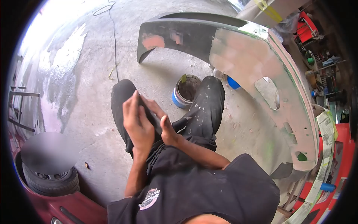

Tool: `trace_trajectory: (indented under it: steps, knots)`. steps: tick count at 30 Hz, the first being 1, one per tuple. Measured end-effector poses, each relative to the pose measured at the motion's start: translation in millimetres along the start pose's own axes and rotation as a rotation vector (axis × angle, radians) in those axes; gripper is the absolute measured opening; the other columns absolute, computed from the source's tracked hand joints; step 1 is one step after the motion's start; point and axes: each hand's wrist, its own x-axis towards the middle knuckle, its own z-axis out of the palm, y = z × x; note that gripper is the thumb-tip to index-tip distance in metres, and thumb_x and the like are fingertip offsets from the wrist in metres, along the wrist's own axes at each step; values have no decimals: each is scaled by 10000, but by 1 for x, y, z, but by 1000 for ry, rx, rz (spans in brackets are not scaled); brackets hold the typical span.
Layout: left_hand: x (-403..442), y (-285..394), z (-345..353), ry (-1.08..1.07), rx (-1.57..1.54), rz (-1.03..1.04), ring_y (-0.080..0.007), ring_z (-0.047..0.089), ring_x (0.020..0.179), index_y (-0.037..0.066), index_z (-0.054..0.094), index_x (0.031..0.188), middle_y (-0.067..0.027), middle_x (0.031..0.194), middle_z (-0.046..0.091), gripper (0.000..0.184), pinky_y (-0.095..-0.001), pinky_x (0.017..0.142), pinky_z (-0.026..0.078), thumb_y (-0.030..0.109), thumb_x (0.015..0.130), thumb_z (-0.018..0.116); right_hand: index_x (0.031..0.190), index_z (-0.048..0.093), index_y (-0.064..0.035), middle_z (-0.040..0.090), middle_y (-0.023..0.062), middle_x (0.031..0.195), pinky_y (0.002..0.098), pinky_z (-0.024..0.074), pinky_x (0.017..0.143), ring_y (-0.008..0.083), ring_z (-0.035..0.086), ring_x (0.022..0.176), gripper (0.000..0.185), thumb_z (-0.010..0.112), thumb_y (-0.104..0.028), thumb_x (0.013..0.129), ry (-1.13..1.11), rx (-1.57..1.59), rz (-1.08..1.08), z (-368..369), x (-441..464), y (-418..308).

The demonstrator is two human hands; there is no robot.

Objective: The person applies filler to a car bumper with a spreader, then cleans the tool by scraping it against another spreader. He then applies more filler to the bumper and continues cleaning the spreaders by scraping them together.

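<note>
- Your grip's a 2-hander: left hand (138,125) and right hand (167,133) pressed either side of a dark flat piece (153,120), clamped between them. It's tilted, held up above your lap (164,148). Can't tell what it's made of.
- Fingers look pretty straight instead of hooked around it, so imo it could slide out if your palms go slack or get damp.
- Bucket (181,100) is on the floor (93,123) between your knees, nearer the right knee (214,83). Swing that leg inward and you might tip it. A fumble forward could drop the piece in there too.
- The big patchy panel (238,52) curves around ahead and to your right, well apart from both hands. Standing up carelessly could knock it.
- Cable (114,44) past your left knee (124,89) = trip risk if you step forward.
</note>
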Motion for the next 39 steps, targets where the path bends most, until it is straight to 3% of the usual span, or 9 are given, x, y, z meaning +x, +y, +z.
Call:
trace_trajectory:
  steps: [5, 11, 18, 22, 26, 30, 31, 34, 39]
  knots:
    - [-7, 14, 2, -112, -3, 163, -428, 636, 1274, -81, 602, 1406, -273, 1326, 638, 425, -457, 1095, 480, -82, 989, 523, 1678, 244, 17, 402, 170, 1657, 413, 286, 1264, 248, 363, 1538, 1200, 233, -928, 937, -28, 361, 177, -10, 17, -2]
    - [41, 6, 0, -16, -64, 74, -376, 642, 1238, -52, 586, 1408, -239, 1343, 626, 424, -413, 1019, 519, -98, 995, 503, 1634, 320, 82, 439, 240, 1581, 430, 289, 1249, 334, 410, 1501, 1087, 255, -818, 1027, -101, 3, -82, -16, 45, -28]
    - [48, 25, 9, -136, -83, 131, -359, 568, 1336, -31, 499, 1513, -220, 1482, 526, 491, -417, 987, 540, -78, 1024, 493, 1633, 291, 98, 463, 231, 1518, 417, 323, 1223, 315, 438, 1465, 1079, 287, -800, 1035, -95, 261, 2, -31, 75, -21]
    - [56, 3, 2, 19, -81, -73, -311, 540, 1366, -42, 491, 1504, -186, 1467, 536, 458, -404, 1100, 470, -36, 1047, 477, 1636, 277, 101, 445, 315, 1522, 483, 363, 1193, 422, 463, 1437, 1090, 397, -788, 1018, -307, -145, -159, -32, 83, -25]
    - [84, -25, -13, 21, -467, -162, -259, 574, 1359, -43, 544, 1475, -187, 1445, 628, 415, -377, 1183, 403, 66, 1077, 501, 1585, 378, 113, 492, 346, 1462, 487, 404, 1167, 464, 532, 1355, 1022, 561, -704, 999, -383, -268, -89, -48, 107, -33]
    - [91, -47, -17, -70, -557, -265, -282, 599, 1366, -50, 527, 1502, -220, 1466, 629, 445, -403, 1192, 415, 115, 1090, 487, 1544, 447, 105, 565, 300, 1401, 447, 428, 1152, 452, 576, 1292, 676, 552, -376, 1080, -539, -269, 34, -74, 133, -32]
    - [90, -60, -16, -59, -436, -212, -295, 615, 1354, -50, 504, 1531, -231, 1466, 626, 469, -411, 1180, 436, 105, 1090, 474, 1533, 472, 91, 568, 289, 1447, 435, 436, 1150, 420, 583, 1312, 556, 514, -222, 1076, -597, -336, 106, -80, 135, -31]
    - [74, -93, -10, -55, -466, -314, -303, 628, 1341, -48, 482, 1555, -238, 1473, 621, 488, -420, 1167, 455, 79, 1085, 456, 1552, 463, 69, 574, 306, 1470, 412, 445, 1148, 406, 593, 1319, 567, 536, -197, 1057, -686, -322, 244, -95, 128, 12]
    - [23, -155, -17, -237, -458, -427, -318, 647, 1321, -32, 493, 1558, -242, 1462, 630, 498, -422, 1124, 503, 24, 1065, 442, 1252, 767, -16, 788, 127, 1113, 322, 558, 930, 158, 704, 999, 274, 679, -123, 1016, -567, -113, 406, -100, 101, 103]
